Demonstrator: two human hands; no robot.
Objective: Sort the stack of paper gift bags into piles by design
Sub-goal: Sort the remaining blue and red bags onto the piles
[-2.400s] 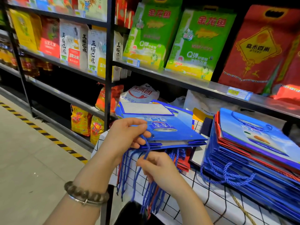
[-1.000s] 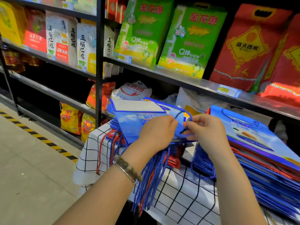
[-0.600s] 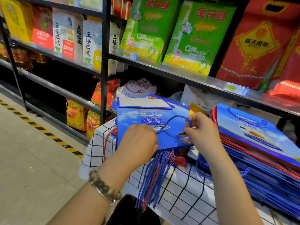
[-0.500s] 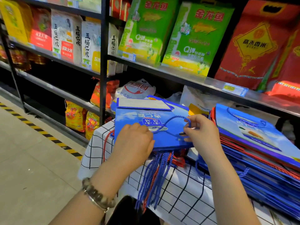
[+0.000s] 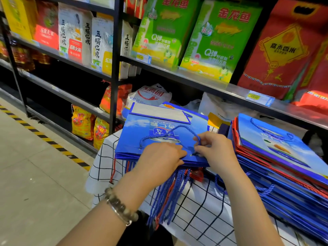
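**Foreground.** A beaded bracelet [image 5: 120, 208] circles the left wrist. A bundle of blue and red twisted cords [image 5: 170, 190] hangs over the edge of a white cloth with a black grid [image 5: 204, 212], which covers the table.

**Left hand** [image 5: 159, 158]. It lies knuckles up, with the fingers bunched together and bent. The tips rest on the near edge of the flat blue paper gift bag [image 5: 156, 134] that tops the left stack, judged to be the unsorted one. The thumb is hidden, so it cannot be told whether the hand grips that edge or only presses it down.

**Right hand** [image 5: 215, 153]. Thumb and forefinger pinch the blue cord handle [image 5: 170, 130] of that bag, just beside its eyelet. The other fingers are loosely curled. The cord loops back across the printed face.

**Handling, as judged.** The bag looks light and thin, yet stiff enough to stay flat. Its glossy face is likely to slide on its neighbours, and creasing is the chief risk. The folded near edge, or the cord at its eyelets, seems the best hold. The dangling cords of the lower bags may tangle when it is lifted.

**Middle ground.** Just to the right, on the cloth, lies a tall pile of blue and red-edged bags [image 5: 276, 144], topped by a bag with a different print.

**Background.** A black metal shelf [image 5: 204, 82] carries green printed food packs [image 5: 218, 41] and red printed food packs [image 5: 284, 50]. At left is a grey floor with yellow-black tape [image 5: 53, 144].
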